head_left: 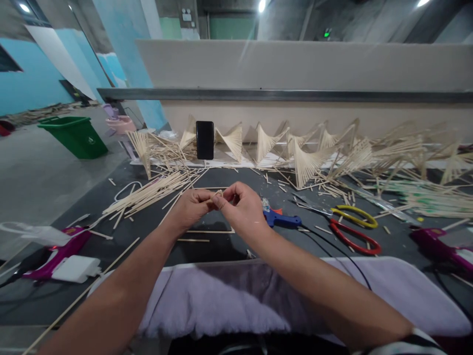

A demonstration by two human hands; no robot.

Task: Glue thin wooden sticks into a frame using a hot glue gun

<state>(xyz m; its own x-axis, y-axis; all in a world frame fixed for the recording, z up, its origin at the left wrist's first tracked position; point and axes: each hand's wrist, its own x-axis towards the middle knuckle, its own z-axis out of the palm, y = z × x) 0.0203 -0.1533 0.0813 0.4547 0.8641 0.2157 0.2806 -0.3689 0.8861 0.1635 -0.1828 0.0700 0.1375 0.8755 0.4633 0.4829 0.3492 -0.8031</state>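
My left hand (190, 208) and my right hand (242, 204) meet above the dark table, thumbs and fingers closed in a pinch. Between their fingertips is a small pale wooden stick piece (218, 193), mostly hidden by the fingers. Thin wooden sticks (210, 231) lie on the table under my wrists, two of them meeting at a corner. A blue glue gun (283, 218) with a black cord rests just right of my right hand. Farther right are scissors (354, 236) with one red and one yellow handle.
Loose sticks (155, 194) pile up at the left. Twisted stick structures (306, 160) line the back, with a black phone (205, 140) standing among them. Magenta power strips (61, 254) with chargers sit at the left and right. A lilac cloth (221, 301) covers the front edge.
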